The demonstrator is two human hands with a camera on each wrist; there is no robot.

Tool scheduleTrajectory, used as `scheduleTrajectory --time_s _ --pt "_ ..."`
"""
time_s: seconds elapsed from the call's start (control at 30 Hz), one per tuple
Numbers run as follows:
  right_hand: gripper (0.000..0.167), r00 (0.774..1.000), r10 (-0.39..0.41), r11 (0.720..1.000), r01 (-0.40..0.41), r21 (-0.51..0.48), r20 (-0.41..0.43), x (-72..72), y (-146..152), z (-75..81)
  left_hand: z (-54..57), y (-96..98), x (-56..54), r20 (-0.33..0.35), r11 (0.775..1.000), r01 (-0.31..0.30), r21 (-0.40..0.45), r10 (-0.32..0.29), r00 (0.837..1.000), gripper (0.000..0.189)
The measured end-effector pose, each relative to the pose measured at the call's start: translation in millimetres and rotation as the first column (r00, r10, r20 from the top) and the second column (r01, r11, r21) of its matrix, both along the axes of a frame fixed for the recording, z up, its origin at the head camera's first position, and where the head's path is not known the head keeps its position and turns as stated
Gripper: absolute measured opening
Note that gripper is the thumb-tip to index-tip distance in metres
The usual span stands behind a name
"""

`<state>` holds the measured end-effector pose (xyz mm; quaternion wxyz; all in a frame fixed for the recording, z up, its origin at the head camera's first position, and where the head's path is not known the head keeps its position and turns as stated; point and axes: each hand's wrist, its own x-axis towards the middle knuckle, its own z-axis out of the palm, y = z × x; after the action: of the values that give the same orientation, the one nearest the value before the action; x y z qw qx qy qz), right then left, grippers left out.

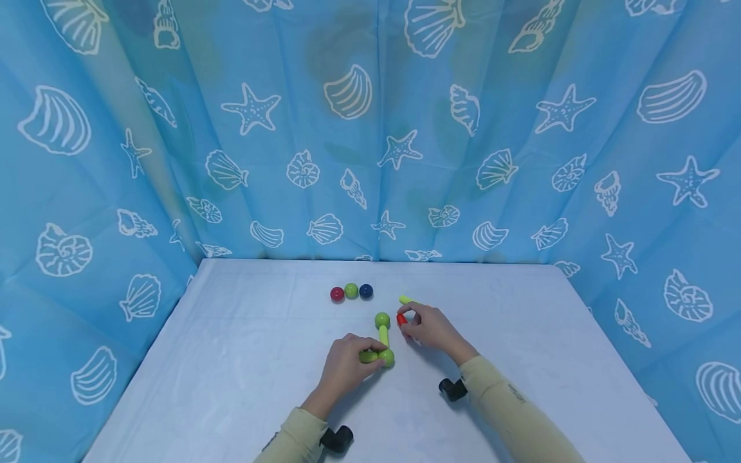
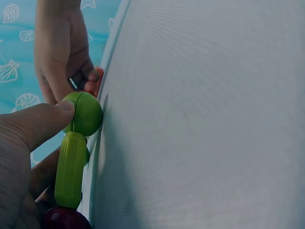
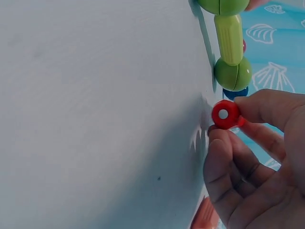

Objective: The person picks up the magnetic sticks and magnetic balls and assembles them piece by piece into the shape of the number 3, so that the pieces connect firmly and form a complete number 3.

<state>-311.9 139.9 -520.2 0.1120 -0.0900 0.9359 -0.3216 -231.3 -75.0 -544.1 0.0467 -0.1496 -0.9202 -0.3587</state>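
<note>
My left hand grips a joined piece of green balls and yellow-green rods low over the white table. Its thumb presses the corner green ball, from which one yellow-green rod runs to a dark red ball. Another yellow-green rod links that corner to a far green ball. Just right of this ball, my right hand pinches a red rod between thumb and fingers, its round pale-centred end showing in the right wrist view. The red rod and far ball are apart.
Red, green and dark blue balls stand in a row farther back. A loose yellow-green rod lies beyond my right hand. Another red piece shows below that hand. A blue shell-patterned curtain hangs behind the table.
</note>
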Motion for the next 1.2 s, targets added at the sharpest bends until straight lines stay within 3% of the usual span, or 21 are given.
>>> scheduleTrajectory --time_s 0.2,0.6,1.03,1.2 --pt "0.034 0.998 -0.033 0.996 0.029 -0.08 -0.044 -6.9 -4.1 -1.8 -0.6 0.0 -0.3 -0.008 1.0 0.001 0.002 -0.001 1.0 0.024" --pt "0.036 0.994 -0.101 0.981 0.092 -0.169 -0.046 -25.5 -20.2 -3.5 -0.5 -0.2 -0.2 -0.015 1.0 0.001 0.003 -0.001 1.0 0.024" --pt "0.039 0.987 -0.144 0.946 0.16 -0.282 0.077 -34.0 -36.3 -6.5 0.8 -0.8 0.0 -0.012 1.0 -0.001 -0.003 0.001 1.0 0.024" --pt "0.038 0.988 -0.131 0.952 0.148 -0.267 0.083 -38.0 -41.1 -10.2 2.6 -0.3 0.5 -0.008 1.0 0.005 0.005 -0.005 1.0 0.024"
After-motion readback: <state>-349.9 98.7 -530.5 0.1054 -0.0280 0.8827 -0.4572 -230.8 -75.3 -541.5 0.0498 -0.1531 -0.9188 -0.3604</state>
